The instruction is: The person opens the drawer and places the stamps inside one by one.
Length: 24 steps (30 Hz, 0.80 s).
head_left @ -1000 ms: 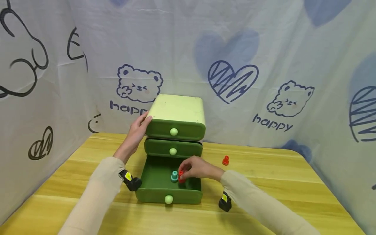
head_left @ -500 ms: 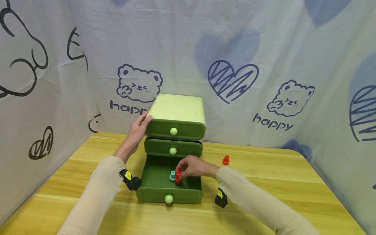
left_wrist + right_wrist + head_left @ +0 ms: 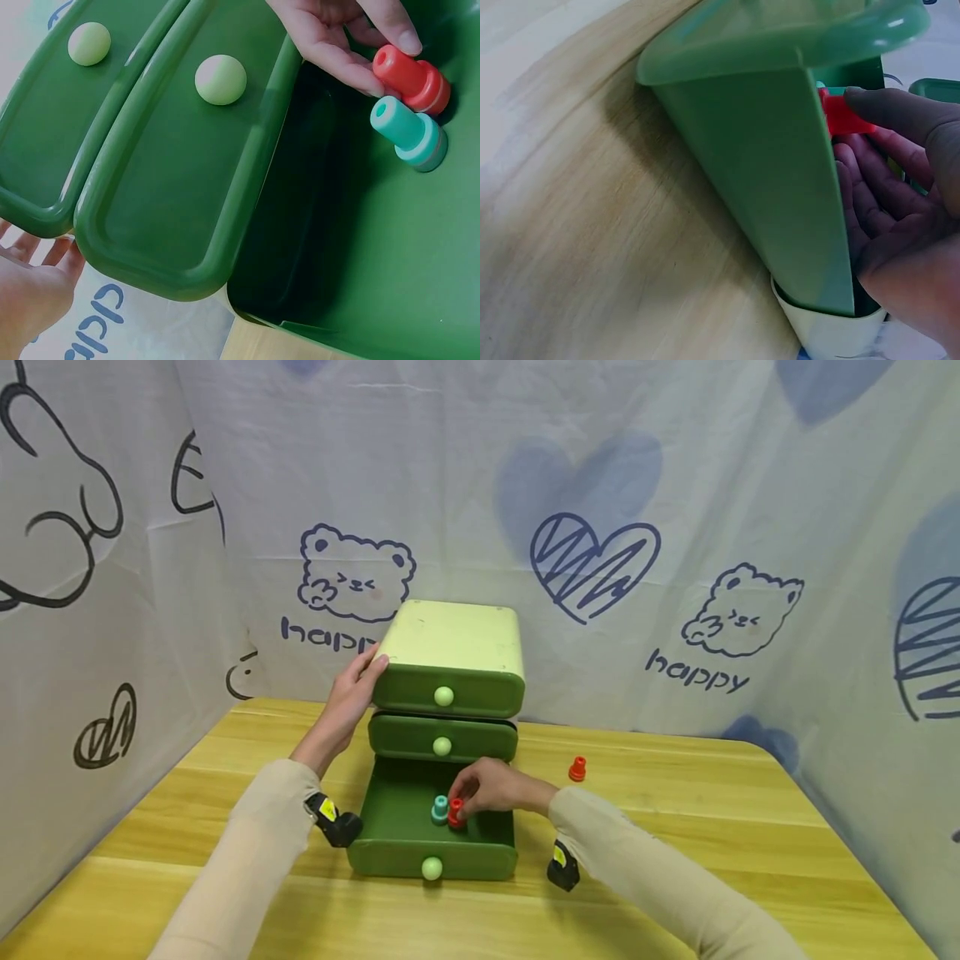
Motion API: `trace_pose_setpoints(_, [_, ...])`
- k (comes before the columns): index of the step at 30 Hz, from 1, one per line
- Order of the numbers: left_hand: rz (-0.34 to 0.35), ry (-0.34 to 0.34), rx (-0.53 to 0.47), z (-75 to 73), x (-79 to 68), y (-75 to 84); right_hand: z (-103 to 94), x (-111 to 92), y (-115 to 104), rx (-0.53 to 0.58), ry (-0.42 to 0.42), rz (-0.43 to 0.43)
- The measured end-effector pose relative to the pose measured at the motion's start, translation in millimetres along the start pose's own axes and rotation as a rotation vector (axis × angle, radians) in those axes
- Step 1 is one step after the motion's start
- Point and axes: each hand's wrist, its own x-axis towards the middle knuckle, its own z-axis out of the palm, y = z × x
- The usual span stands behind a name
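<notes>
My right hand (image 3: 495,785) reaches into the pulled-out bottom drawer (image 3: 397,857) and pinches a red stepped peg (image 3: 412,80) between thumb and fingers. The peg stands on the drawer floor. Right beside it stands a teal peg (image 3: 411,133) of the same shape, with a hole in its top. In the right wrist view the drawer's side wall hides part of the red peg (image 3: 846,116). My left hand (image 3: 348,693) rests against the left side of the small green drawer cabinet (image 3: 457,639), its fingers extended along the upper part.
Another red peg (image 3: 577,769) stands on the wooden table (image 3: 675,827), right of the cabinet. Above the open drawer, the middle drawer (image 3: 405,739) and top drawer (image 3: 408,687) are pushed in, each with a round knob. A printed cloth (image 3: 465,485) hangs behind.
My right hand has shifted slightly left with the red peg, and the teal peg has moved a little left too. My left hand has stayed in place.
</notes>
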Motion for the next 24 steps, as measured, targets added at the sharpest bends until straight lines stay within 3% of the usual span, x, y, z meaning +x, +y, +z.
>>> trace_pose_setpoints(15, [0.003, -0.005, 0.002, 0.2, 0.3, -0.3, -1.2, -4, 2, 0.042, 0.004, -0.006])
trace_pose_setpoints(24, [-0.009, 0.012, 0.016, 1.4, -0.4, 1.2, -13.7, -22, 6, 0.061, 0.034, -0.055])
